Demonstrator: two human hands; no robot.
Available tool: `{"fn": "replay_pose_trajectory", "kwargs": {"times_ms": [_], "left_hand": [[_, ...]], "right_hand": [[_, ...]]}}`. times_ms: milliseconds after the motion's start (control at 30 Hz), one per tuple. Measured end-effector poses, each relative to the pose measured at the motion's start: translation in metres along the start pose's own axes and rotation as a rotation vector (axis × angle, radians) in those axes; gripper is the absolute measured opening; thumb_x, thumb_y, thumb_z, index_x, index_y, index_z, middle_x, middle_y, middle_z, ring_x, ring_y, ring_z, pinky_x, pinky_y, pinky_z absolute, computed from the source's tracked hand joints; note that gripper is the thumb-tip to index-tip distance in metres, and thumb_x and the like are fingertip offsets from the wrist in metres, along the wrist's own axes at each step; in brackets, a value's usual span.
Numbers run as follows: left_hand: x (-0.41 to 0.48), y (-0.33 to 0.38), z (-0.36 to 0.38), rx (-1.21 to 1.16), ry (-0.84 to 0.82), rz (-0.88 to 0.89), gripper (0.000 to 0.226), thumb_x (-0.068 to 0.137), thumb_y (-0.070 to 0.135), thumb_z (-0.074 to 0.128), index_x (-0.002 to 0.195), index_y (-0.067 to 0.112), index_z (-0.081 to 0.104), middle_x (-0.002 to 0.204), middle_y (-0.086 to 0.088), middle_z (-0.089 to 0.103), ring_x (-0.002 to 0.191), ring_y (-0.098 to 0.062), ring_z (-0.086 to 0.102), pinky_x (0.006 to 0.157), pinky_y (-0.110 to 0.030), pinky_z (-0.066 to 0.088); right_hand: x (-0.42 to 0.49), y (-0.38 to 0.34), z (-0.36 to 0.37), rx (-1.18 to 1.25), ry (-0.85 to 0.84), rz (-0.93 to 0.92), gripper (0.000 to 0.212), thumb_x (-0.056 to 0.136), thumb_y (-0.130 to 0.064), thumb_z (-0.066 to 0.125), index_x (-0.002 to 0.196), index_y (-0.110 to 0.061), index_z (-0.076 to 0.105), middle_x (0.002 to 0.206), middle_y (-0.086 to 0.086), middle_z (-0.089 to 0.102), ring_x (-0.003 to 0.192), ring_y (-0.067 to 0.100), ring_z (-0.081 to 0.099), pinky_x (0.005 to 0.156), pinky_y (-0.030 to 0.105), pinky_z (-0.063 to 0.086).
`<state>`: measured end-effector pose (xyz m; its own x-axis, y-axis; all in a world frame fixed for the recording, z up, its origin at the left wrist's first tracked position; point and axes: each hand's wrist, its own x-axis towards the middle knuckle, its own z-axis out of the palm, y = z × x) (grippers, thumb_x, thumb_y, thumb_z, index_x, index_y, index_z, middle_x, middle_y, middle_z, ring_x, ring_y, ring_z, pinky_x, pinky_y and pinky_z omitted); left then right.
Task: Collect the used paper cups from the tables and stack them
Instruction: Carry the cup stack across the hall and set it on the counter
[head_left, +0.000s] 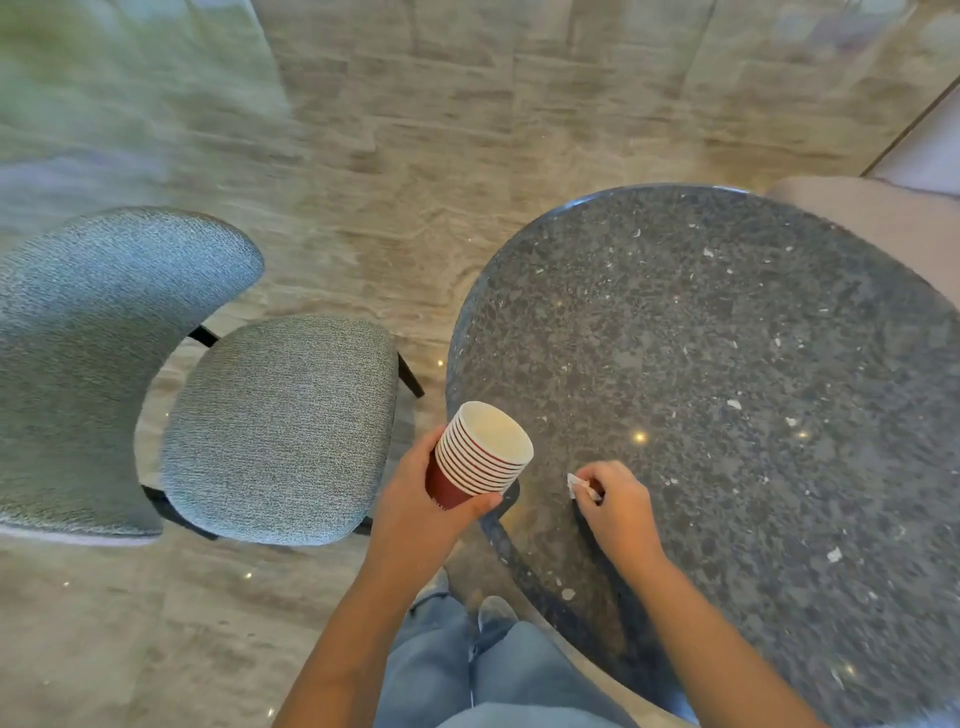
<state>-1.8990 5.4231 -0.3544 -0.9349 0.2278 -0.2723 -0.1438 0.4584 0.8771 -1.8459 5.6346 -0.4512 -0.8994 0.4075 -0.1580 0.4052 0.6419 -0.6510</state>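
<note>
On the far left I see a chair (208, 389) with a curved back and a rounded seat, both covered in a nubby grey-blue weave, on thin dark legs. It stands on a floor (389, 156) of pale stone with streaky veins, blurred toward the top left.

Next comes my left hand (415, 499), fingers and thumb wrapped around the lower part of the stack of cups (478, 457). The stack is tilted. Its long axis runs from the base in my palm, low and left, up to the open mouth, which points up and to the right. The outer cup is dark red paper, and above my grip the white rolled rims sit in tight rings one over another. The inside of the top cup is a plain cream colour. I hold the stack in the air over the left edge of the table (727, 364).

Below, my legs in light blue jeans (441, 670) show.

My right hand (618, 499) is over the tabletop, fingers curled in, pinching a small white scrap (576, 484), perhaps crumpled tissue; it is too small to be sure.

The table is round, of dark polished speckled stone with pale flecks. Beyond its far right rim sits a padded pinkish seat (883, 223).
</note>
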Motion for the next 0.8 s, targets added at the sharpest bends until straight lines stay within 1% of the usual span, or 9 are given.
{"fn": "replay_pose_trajectory", "kwargs": {"times_ms": [167, 200, 300, 367, 433, 533, 633, 700, 800], "left_hand": [[-0.019, -0.003, -0.007, 0.010, 0.098, -0.038, 0.067, 0.061, 0.030, 0.085, 0.109, 0.051, 0.045, 0.105, 0.026, 0.057, 0.099, 0.009, 0.054, 0.075, -0.013, 0.046], [-0.022, -0.004, -0.010, 0.008, 0.121, -0.042, 0.067, 0.061, 0.029, 0.086, 0.110, 0.050, 0.045, 0.105, 0.024, 0.058, 0.098, 0.006, 0.056, 0.076, -0.015, 0.048], [-0.029, -0.005, -0.020, -0.032, 0.177, -0.080, 0.074, 0.061, 0.026, 0.086, 0.123, 0.038, 0.048, 0.109, 0.011, 0.061, 0.097, -0.017, 0.063, 0.080, -0.044, 0.055], [-0.035, -0.007, -0.027, -0.039, 0.210, -0.081, 0.077, 0.062, 0.026, 0.086, 0.127, 0.031, 0.047, 0.111, 0.009, 0.060, 0.099, -0.020, 0.061, 0.081, -0.050, 0.054], [-0.040, -0.011, -0.034, -0.050, 0.254, -0.071, 0.076, 0.062, 0.026, 0.086, 0.127, 0.031, 0.047, 0.111, 0.011, 0.059, 0.101, -0.015, 0.058, 0.082, -0.047, 0.054], [-0.049, -0.020, -0.046, -0.075, 0.330, -0.065, 0.072, 0.061, 0.027, 0.086, 0.120, 0.039, 0.048, 0.109, 0.018, 0.058, 0.102, -0.007, 0.057, 0.084, -0.036, 0.053], [-0.062, -0.032, -0.062, -0.105, 0.411, -0.075, 0.067, 0.059, 0.028, 0.087, 0.107, 0.050, 0.047, 0.102, 0.023, 0.059, 0.097, 0.008, 0.056, 0.076, -0.010, 0.047], [-0.073, -0.043, -0.074, -0.142, 0.464, -0.101, 0.070, 0.058, 0.029, 0.087, 0.112, 0.046, 0.047, 0.103, 0.019, 0.060, 0.097, 0.007, 0.057, 0.072, -0.010, 0.046], [-0.093, -0.063, -0.098, -0.199, 0.540, -0.137, 0.074, 0.059, 0.030, 0.087, 0.122, 0.037, 0.048, 0.105, 0.019, 0.061, 0.099, 0.005, 0.056, 0.075, -0.012, 0.044]], "right_hand": [[0.000, -0.001, -0.005, 0.036, -0.052, -0.028, 0.011, 0.086, -0.016, 0.062, 0.077, -0.009, 0.064, 0.078, 0.001, 0.058, 0.069, 0.007, 0.049, 0.061, 0.009, 0.037], [-0.001, -0.002, -0.005, 0.062, -0.059, -0.014, 0.011, 0.085, -0.016, 0.063, 0.077, -0.010, 0.064, 0.077, 0.002, 0.058, 0.069, 0.007, 0.050, 0.061, 0.011, 0.038], [0.000, -0.012, -0.006, 0.131, -0.097, 0.016, 0.007, 0.084, -0.015, 0.064, 0.078, -0.012, 0.064, 0.078, 0.003, 0.060, 0.072, 0.013, 0.054, 0.063, 0.019, 0.041], [0.001, -0.022, -0.005, 0.156, -0.130, -0.009, 0.006, 0.084, -0.014, 0.064, 0.078, -0.013, 0.065, 0.078, 0.003, 0.061, 0.073, 0.015, 0.055, 0.065, 0.022, 0.041], [0.002, -0.035, -0.003, 0.166, -0.158, -0.057, 0.007, 0.083, -0.014, 0.065, 0.076, -0.015, 0.065, 0.078, 0.002, 0.061, 0.074, 0.014, 0.055, 0.065, 0.022, 0.041], [0.005, -0.061, 0.002, 0.173, -0.184, -0.118, 0.006, 0.083, -0.016, 0.066, 0.078, -0.019, 0.065, 0.078, -0.003, 0.062, 0.073, 0.008, 0.055, 0.059, 0.012, 0.040], [0.004, -0.090, 0.013, 0.180, -0.230, -0.160, 0.003, 0.084, -0.015, 0.065, 0.083, -0.018, 0.065, 0.081, -0.005, 0.061, 0.073, 0.005, 0.055, 0.056, 0.009, 0.041], [0.000, -0.110, 0.023, 0.167, -0.268, -0.205, 0.005, 0.084, -0.015, 0.064, 0.084, -0.020, 0.064, 0.083, -0.007, 0.062, 0.077, 0.003, 0.055, 0.060, 0.010, 0.039], [-0.011, -0.144, 0.044, 0.169, -0.332, -0.274, 0.011, 0.082, -0.016, 0.065, 0.083, -0.026, 0.062, 0.082, -0.010, 0.060, 0.077, 0.000, 0.055, 0.063, 0.009, 0.039]]}}
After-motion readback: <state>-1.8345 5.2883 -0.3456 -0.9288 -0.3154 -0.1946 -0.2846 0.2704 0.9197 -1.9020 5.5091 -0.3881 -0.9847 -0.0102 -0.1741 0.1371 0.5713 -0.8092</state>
